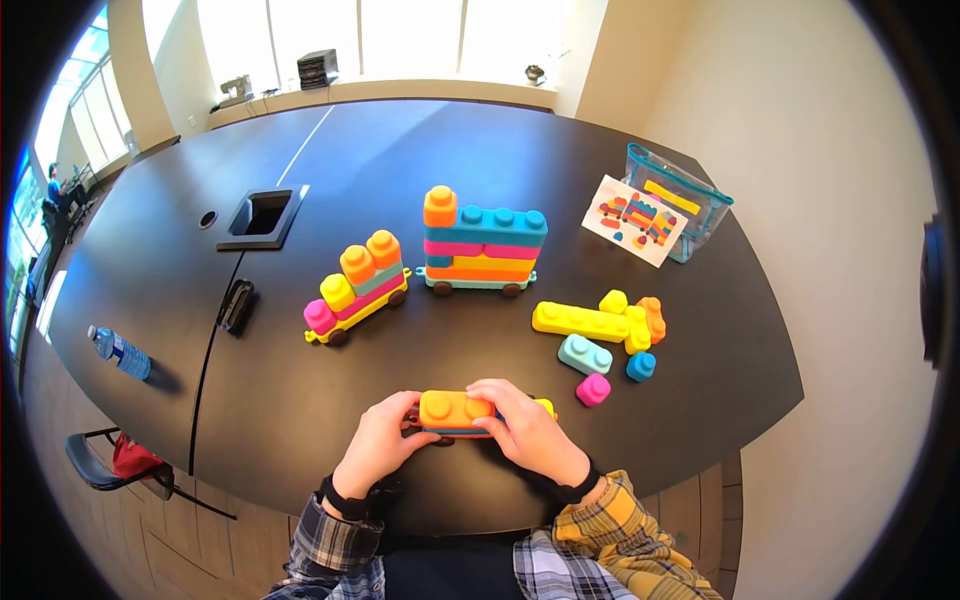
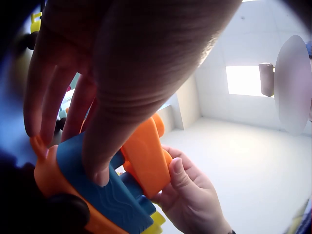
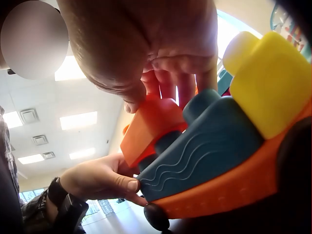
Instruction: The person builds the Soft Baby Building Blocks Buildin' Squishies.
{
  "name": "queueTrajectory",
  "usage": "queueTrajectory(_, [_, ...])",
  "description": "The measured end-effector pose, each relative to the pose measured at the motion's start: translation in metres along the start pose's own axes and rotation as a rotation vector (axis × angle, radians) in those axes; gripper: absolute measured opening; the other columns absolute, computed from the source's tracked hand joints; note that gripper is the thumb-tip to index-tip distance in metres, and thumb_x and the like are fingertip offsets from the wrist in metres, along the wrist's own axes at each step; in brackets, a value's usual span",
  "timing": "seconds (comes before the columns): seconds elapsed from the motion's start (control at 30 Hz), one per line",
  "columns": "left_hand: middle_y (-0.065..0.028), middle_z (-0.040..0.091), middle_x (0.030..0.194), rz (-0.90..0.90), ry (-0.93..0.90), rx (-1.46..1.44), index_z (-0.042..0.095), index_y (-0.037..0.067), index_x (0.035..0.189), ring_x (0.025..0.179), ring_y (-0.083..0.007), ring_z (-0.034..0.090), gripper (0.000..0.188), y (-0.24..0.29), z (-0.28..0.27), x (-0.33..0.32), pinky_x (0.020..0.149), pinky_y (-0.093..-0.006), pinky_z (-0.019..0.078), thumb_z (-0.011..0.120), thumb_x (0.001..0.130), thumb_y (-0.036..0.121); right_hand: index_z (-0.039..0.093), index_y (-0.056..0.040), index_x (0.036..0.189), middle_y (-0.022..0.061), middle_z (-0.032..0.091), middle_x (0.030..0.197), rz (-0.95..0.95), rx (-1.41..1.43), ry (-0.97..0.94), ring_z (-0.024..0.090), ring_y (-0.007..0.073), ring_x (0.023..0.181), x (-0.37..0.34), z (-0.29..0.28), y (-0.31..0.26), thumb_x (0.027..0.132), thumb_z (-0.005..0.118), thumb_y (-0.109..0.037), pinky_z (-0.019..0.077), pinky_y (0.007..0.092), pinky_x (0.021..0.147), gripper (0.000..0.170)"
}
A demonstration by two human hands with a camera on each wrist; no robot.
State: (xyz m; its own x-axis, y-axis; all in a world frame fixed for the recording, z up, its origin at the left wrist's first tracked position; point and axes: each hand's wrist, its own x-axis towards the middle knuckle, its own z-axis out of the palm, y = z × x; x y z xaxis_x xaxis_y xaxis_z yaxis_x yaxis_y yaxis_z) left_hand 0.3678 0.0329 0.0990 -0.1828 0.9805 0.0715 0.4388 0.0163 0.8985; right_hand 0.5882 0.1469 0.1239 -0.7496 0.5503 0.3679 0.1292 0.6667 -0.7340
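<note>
My left hand [image 1: 378, 442] grips the left end of a wheeled toy train car at the near side of the table, thumb against its long blue block [image 2: 97, 170]. That blue block sits on the car's orange base [image 3: 219, 187], with a yellow block [image 3: 278, 80] beside it at the right end. Between thumb and fingers my right hand [image 1: 537, 437] pinches an orange two-stud block [image 1: 440, 408]. In the right wrist view this orange block tilts over the blue block's studs, a gap showing between them. Part of the car is hidden under my hands.
A small train car [image 1: 360, 290] and a taller one [image 1: 485, 255] stand ahead. Loose blocks, among them a long yellow one [image 1: 580, 321] and a pink one [image 1: 593, 390], lie right. Beyond are a picture card [image 1: 635, 220] and clear bag [image 1: 705, 215]; a water bottle [image 1: 122, 354] lies left.
</note>
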Motion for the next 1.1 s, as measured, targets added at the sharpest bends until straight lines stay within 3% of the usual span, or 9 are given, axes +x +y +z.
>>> queueTrajectory(0.17, [-0.0135, 0.074, 0.115, -0.025, 0.007, 0.006, 0.067, 0.001, 0.126, 0.105, -0.027, 0.076, 0.053, 0.0, -0.001, 0.0, 0.092, -0.0364, 0.0638, 0.09, 0.079, 0.006, 0.065, -0.0046, 0.128, 0.015, 0.069, 0.128, -0.036, -0.041, -0.06, 0.068, 0.0359, 0.117, 0.001, -0.003, -0.001, 0.094, 0.076, -0.008, 0.0556, 0.0416, 0.1, 0.036])
queueTrajectory(0.27, [-0.012, 0.07, 0.125, -0.058, -0.048, 0.01, 0.064, 0.0, 0.132, 0.116, -0.0239, 0.072, 0.056, 0.007, -0.005, 0.0, 0.1, -0.0369, 0.0628, 0.089, 0.082, 0.002, 0.067, -0.0056, 0.129, 0.0149, 0.07, 0.128, -0.02, -0.042, -0.049, 0.069, 0.0355, 0.118, -0.001, 0.0, 0.001, 0.094, 0.077, -0.01, 0.0562, 0.0417, 0.1, 0.037])
queueTrajectory(0.43, [-0.0135, 0.069, 0.128, 0.041, 0.001, -0.067, 0.064, 0.005, 0.14, 0.119, -0.0258, 0.07, 0.059, 0.027, -0.005, -0.004, 0.1, -0.0383, 0.0626, 0.087, 0.086, 0.006, 0.068, -0.0062, 0.131, 0.0156, 0.072, 0.128, -0.034, -0.086, -0.027, 0.069, 0.0357, 0.119, -0.002, 0.002, 0.006, 0.093, 0.078, -0.011, 0.0565, 0.0419, 0.101, 0.039])
queueTrajectory(0.53, [-0.0145, 0.072, 0.124, 0.077, 0.009, -0.02, 0.066, 0.005, 0.136, 0.112, -0.0294, 0.073, 0.053, 0.017, -0.002, -0.001, 0.095, -0.037, 0.0623, 0.086, 0.088, 0.017, 0.069, -0.0062, 0.131, 0.0153, 0.072, 0.128, -0.03, -0.09, -0.021, 0.07, 0.0357, 0.119, -0.002, 0.003, 0.005, 0.094, 0.077, -0.012, 0.0567, 0.0418, 0.101, 0.039])
queueTrajectory(0.7, [-0.0154, 0.07, 0.127, 0.077, -0.007, -0.005, 0.066, 0.004, 0.135, 0.112, -0.0312, 0.072, 0.051, 0.016, -0.004, 0.0, 0.095, -0.0384, 0.0616, 0.085, 0.09, 0.018, 0.068, -0.0066, 0.134, 0.0151, 0.071, 0.131, -0.019, -0.079, -0.03, 0.069, 0.0354, 0.12, -0.003, 0.004, 0.007, 0.095, 0.076, -0.013, 0.0562, 0.0413, 0.102, 0.041])
queueTrajectory(0.77, [-0.0154, 0.07, 0.129, 0.067, -0.019, -0.018, 0.066, 0.005, 0.136, 0.114, -0.0322, 0.071, 0.052, 0.018, -0.003, 0.001, 0.096, -0.0397, 0.0607, 0.085, 0.089, 0.019, 0.065, -0.0079, 0.14, 0.0157, 0.066, 0.142, -0.032, -0.133, -0.054, 0.064, 0.0353, 0.129, -0.001, 0.005, 0.005, 0.097, 0.076, -0.019, 0.0493, 0.0476, 0.112, 0.046])
queueTrajectory(0.83, [-0.015, 0.069, 0.131, 0.226, 0.081, 0.137, 0.066, 0.005, 0.137, 0.118, -0.0336, 0.069, 0.055, 0.023, -0.001, 0.002, 0.1, -0.0426, 0.0576, 0.086, 0.088, 0.021, 0.064, -0.0093, 0.142, 0.0148, 0.063, 0.147, -0.049, -0.171, -0.013, 0.062, 0.0353, 0.132, -0.001, -0.002, -0.01, 0.097, 0.075, -0.021, 0.0454, 0.053, 0.115, 0.048])
queueTrajectory(0.97, [-0.015, 0.068, 0.132, 0.297, 0.085, 0.1, 0.065, 0.005, 0.137, 0.12, -0.0352, 0.067, 0.057, 0.03, 0.005, 0.006, 0.103, -0.0441, 0.0548, 0.087, 0.087, 0.022, 0.062, -0.0121, 0.145, 0.0134, 0.057, 0.155, -0.043, -0.253, 0.109, 0.057, 0.0343, 0.14, -0.008, -0.03, -0.005, 0.095, 0.076, -0.025, 0.0343, 0.0635, 0.121, 0.053])
queueTrajectory(1.1, [-0.0144, 0.07, 0.125, 0.285, 0.018, 0.13, 0.067, 0.005, 0.132, 0.113, -0.0351, 0.069, 0.052, 0.024, 0.004, 0.008, 0.097, -0.0418, 0.0574, 0.087, 0.087, 0.021, 0.071, -0.0059, 0.126, 0.0163, 0.071, 0.133, 0.143, -0.384, 0.44, 0.064, 0.0386, 0.125, -0.015, -0.077, 0.019, 0.091, 0.078, -0.019, 0.0465, 0.0478, 0.111, 0.039])
